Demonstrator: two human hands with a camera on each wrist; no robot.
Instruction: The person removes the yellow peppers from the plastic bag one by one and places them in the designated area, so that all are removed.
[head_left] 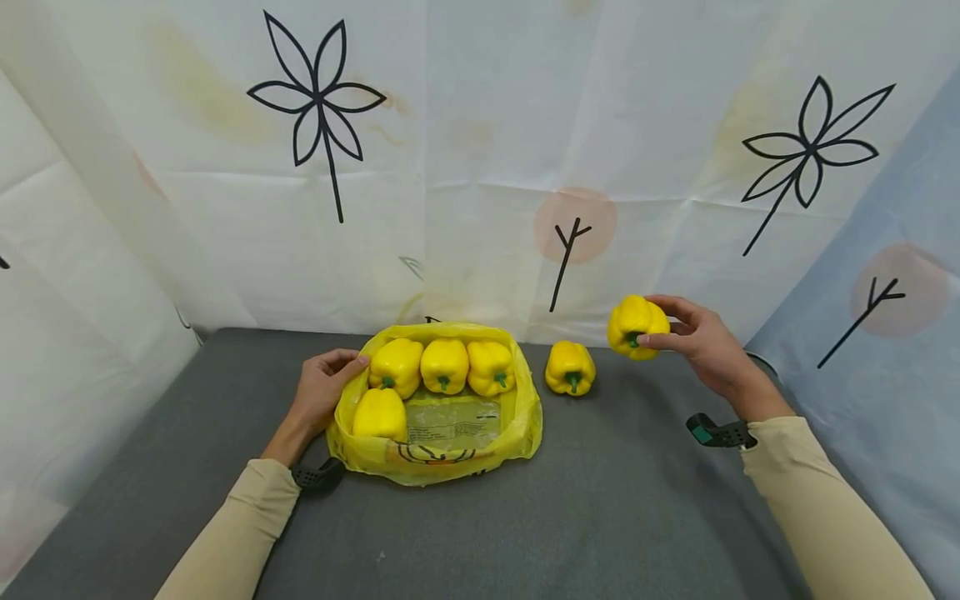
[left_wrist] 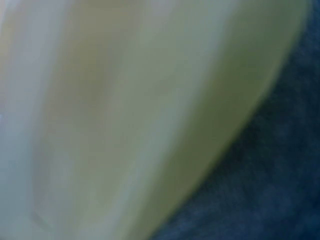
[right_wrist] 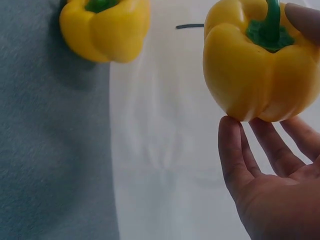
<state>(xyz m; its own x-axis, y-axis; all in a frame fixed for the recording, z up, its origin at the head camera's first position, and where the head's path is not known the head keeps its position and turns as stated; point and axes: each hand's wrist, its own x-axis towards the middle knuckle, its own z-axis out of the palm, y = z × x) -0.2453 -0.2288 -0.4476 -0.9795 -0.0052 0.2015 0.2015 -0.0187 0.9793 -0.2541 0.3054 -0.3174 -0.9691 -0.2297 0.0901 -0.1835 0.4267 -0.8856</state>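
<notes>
A yellow plastic bag point(head_left: 442, 468) lies with its mouth wide, its rim rolled outward. Inside are several yellow bell peppers point(head_left: 444, 367), a row along the back and one at the front left. My left hand point(head_left: 324, 392) holds the bag's left rim; the left wrist view shows only blurred, pale yellow plastic point(left_wrist: 150, 120), the fingers hidden. Above the table at the right, my right hand point(head_left: 697, 342) grips another yellow bell pepper point(right_wrist: 260, 75) between thumb and fingertips, its green stem showing. One more bell pepper point(head_left: 570, 368) sits between the bag and that hand.
A dark grey table point(head_left: 525, 533) lies under everything. White cloth point(head_left: 480, 125) printed with leaves and twigs hangs along the table's back edge, with bluish cloth point(head_left: 900, 400) at the right. Printed paper or plastic point(head_left: 457, 422) shows on the bag's floor.
</notes>
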